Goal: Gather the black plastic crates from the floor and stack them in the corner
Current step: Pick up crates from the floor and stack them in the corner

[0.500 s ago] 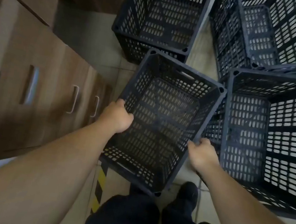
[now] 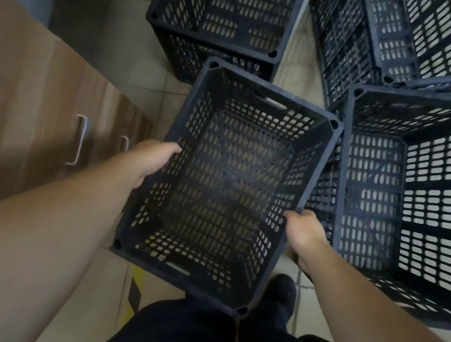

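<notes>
**One crate in hand, the rest still scattered**

I held one black crate (image 2: 227, 189) by its two long rims, lifted clear of the tiled floor (image 2: 308, 51) and tilted a little, its open top facing me. My left hand (image 2: 151, 162) was closed over the left rim, fingers hooked inside the wall; my right hand (image 2: 304, 233) clamped the right rim in the same way. The crate hung above my shoes, beside the wooden drawers (image 2: 50, 113) on the left.

As for progress — I judged it early. Three other crates were in view: one at the far side (image 2: 222, 13), one at the far right (image 2: 433, 44) that looked nested or leaning on another, and a large one on the right (image 2: 409, 194), just beside the crate I carried. None of them sat in a tidy stack, and I could not make out which corner was meant.

So the gathering had begun with this one lift — the carrying, the placing and all the stacking were, by my reckoning, still left to do.
</notes>
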A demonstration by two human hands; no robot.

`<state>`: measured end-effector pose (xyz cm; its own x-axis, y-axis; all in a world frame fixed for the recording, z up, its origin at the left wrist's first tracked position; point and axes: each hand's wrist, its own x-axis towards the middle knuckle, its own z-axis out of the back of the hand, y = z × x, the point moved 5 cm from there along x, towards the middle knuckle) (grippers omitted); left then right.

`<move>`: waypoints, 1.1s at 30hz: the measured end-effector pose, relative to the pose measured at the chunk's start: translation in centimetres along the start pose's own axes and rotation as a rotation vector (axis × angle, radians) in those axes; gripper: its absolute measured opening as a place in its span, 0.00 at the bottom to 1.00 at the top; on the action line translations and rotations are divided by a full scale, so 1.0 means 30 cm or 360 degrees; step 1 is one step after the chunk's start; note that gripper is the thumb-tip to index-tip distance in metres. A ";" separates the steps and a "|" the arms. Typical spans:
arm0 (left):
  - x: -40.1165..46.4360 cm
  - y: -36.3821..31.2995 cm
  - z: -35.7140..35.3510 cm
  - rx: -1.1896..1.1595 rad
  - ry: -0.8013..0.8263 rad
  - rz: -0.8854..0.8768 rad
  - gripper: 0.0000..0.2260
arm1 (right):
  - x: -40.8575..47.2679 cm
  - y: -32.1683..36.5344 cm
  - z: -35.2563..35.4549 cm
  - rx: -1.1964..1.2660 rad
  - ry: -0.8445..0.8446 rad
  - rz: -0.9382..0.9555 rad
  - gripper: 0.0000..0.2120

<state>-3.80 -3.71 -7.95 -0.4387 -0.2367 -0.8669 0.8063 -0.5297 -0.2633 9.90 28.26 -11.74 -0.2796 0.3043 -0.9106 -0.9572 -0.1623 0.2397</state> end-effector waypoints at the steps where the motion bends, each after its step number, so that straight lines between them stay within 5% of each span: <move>1: -0.019 0.018 0.002 -0.0053 0.0010 0.0036 0.24 | -0.018 -0.005 0.013 -0.0008 -0.0015 -0.0028 0.20; 8: -0.285 0.141 0.017 -0.0521 0.0084 0.0165 0.13 | -0.221 -0.024 0.148 -0.0150 -0.0139 -0.0100 0.21; 14: -0.548 0.235 0.088 -0.0634 0.0091 0.0236 0.19 | -0.437 -0.035 0.253 -0.0148 -0.0234 -0.0112 0.31; 17: -0.673 0.283 0.105 -0.0675 0.0061 0.0312 0.20 | -0.499 -0.077 0.291 -0.0139 -0.0207 -0.0100 0.28; 20: -0.784 0.348 0.093 -0.0760 0.0101 0.0359 0.17 | -0.561 -0.115 0.328 -0.0212 -0.0213 -0.0094 0.37; 26: -1.023 0.489 0.012 -0.0960 0.0059 0.0409 0.32 | -0.707 -0.173 0.355 -0.0350 -0.0197 0.0030 0.33; 33: -1.251 0.726 -0.098 -0.1212 -0.0061 0.0444 0.38 | -0.872 -0.225 0.313 -0.0511 -0.0134 0.0101 0.32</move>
<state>31.38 -3.96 17.60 -0.1839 -0.3135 -0.9316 0.9308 0.2491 -0.2675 22.98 30.19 13.62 -0.3561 0.3582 -0.8631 -0.8688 -0.4669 0.1647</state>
